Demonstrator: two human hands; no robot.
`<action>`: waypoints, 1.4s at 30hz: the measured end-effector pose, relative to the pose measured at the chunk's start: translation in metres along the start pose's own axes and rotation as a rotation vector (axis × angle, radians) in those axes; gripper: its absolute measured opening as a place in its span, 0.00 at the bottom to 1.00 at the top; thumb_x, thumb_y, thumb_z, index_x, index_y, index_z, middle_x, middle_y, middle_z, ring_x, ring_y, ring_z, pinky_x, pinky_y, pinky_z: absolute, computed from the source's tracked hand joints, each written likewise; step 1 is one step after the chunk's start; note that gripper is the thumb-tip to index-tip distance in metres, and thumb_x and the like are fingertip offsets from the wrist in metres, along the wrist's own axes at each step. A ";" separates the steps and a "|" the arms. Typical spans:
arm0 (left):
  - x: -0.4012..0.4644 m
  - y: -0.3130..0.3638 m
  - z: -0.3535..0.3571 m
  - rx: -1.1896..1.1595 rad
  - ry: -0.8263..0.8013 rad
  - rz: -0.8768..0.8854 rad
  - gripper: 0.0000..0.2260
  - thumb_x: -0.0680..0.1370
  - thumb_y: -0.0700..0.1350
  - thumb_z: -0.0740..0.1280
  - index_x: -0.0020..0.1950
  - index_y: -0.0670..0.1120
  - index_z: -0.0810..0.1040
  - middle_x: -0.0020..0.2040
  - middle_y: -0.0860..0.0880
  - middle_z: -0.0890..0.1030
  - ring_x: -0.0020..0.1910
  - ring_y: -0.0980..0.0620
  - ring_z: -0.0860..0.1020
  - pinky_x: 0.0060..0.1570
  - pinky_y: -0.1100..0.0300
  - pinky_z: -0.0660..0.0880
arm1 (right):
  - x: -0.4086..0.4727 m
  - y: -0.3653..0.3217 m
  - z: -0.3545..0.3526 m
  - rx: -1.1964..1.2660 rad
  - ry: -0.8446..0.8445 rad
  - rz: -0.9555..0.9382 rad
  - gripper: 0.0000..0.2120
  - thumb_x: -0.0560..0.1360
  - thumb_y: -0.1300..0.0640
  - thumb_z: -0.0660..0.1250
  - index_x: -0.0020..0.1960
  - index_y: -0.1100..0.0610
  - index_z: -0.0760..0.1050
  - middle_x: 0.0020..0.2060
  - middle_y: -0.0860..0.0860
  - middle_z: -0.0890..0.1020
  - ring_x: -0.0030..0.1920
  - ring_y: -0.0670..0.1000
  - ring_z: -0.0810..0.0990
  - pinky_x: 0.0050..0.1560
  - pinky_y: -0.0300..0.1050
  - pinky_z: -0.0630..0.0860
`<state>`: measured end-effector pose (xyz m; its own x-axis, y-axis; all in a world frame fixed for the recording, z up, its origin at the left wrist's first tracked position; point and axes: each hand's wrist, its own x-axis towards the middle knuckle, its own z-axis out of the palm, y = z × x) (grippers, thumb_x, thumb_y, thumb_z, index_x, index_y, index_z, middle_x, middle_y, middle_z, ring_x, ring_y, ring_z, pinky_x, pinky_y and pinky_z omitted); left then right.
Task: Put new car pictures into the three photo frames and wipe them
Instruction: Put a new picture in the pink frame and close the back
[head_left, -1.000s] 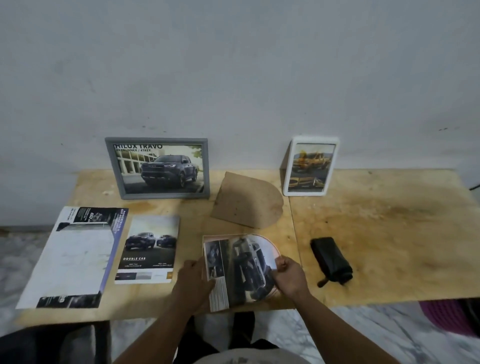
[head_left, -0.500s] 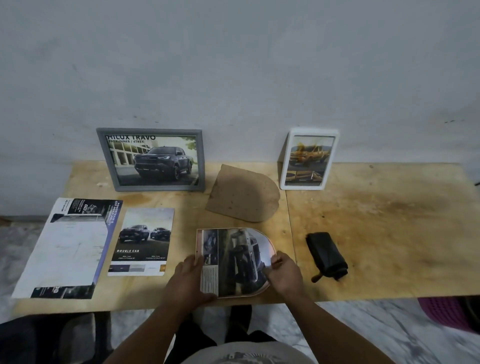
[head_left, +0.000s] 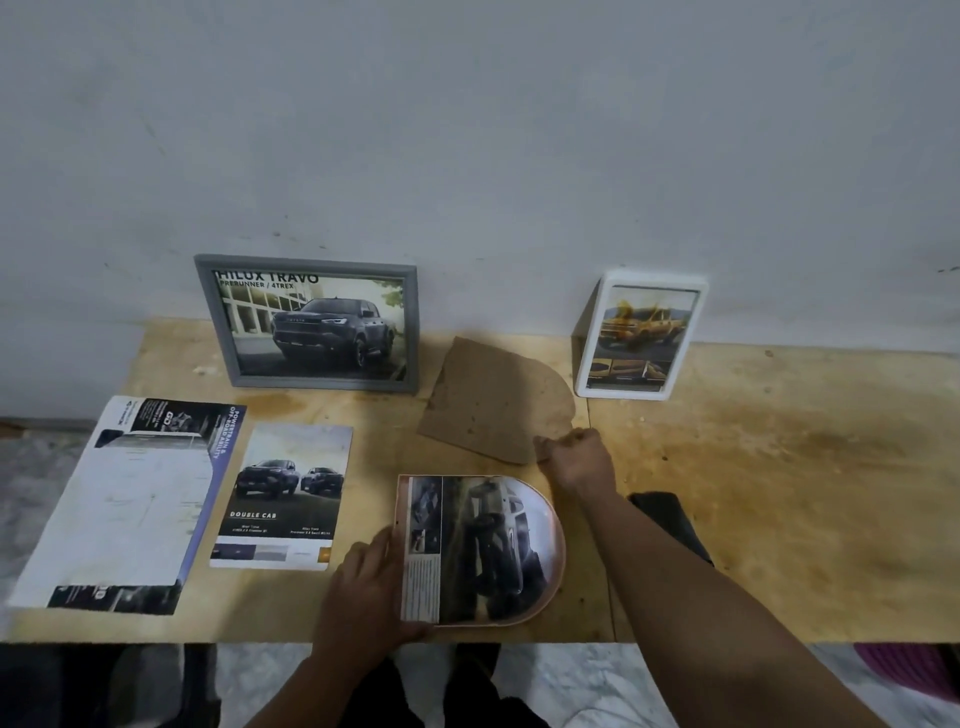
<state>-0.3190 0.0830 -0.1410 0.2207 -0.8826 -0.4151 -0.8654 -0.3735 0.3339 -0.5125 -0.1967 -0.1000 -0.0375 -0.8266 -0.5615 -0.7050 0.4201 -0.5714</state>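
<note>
The arched frame (head_left: 480, 551), picture loaded, lies at the near edge, steadied by the flat left hand (head_left: 363, 587). The backing (head_left: 493, 400), just beyond, is pinched at its near corner by the right hand (head_left: 574, 457). If the backing is set crookedly, the picture may be creased or shifted.

Black cloth (head_left: 675, 525) half hidden behind right forearm
</note>
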 end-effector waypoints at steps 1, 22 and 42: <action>0.000 0.000 -0.001 -0.001 0.001 0.005 0.59 0.59 0.79 0.65 0.79 0.42 0.65 0.72 0.42 0.74 0.60 0.42 0.77 0.48 0.47 0.82 | 0.009 -0.005 0.004 0.021 0.007 0.041 0.38 0.66 0.36 0.74 0.67 0.54 0.67 0.58 0.54 0.80 0.54 0.57 0.81 0.57 0.57 0.80; 0.001 0.012 -0.023 0.014 -0.049 -0.076 0.53 0.63 0.73 0.73 0.81 0.53 0.59 0.78 0.51 0.63 0.71 0.46 0.67 0.64 0.48 0.75 | -0.034 0.007 -0.039 0.597 -0.030 -0.050 0.14 0.83 0.63 0.61 0.67 0.56 0.72 0.39 0.64 0.82 0.30 0.57 0.78 0.26 0.46 0.75; 0.022 0.007 -0.032 0.012 -0.086 -0.076 0.51 0.64 0.79 0.66 0.80 0.54 0.60 0.72 0.49 0.65 0.67 0.44 0.68 0.61 0.49 0.77 | -0.102 0.104 0.019 0.403 0.069 0.015 0.16 0.82 0.62 0.65 0.69 0.53 0.76 0.52 0.55 0.86 0.52 0.60 0.84 0.54 0.63 0.83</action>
<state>-0.3056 0.0513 -0.1207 0.2465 -0.8240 -0.5102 -0.8531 -0.4343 0.2891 -0.5688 -0.0620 -0.1137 -0.1027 -0.8365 -0.5383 -0.3708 0.5343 -0.7596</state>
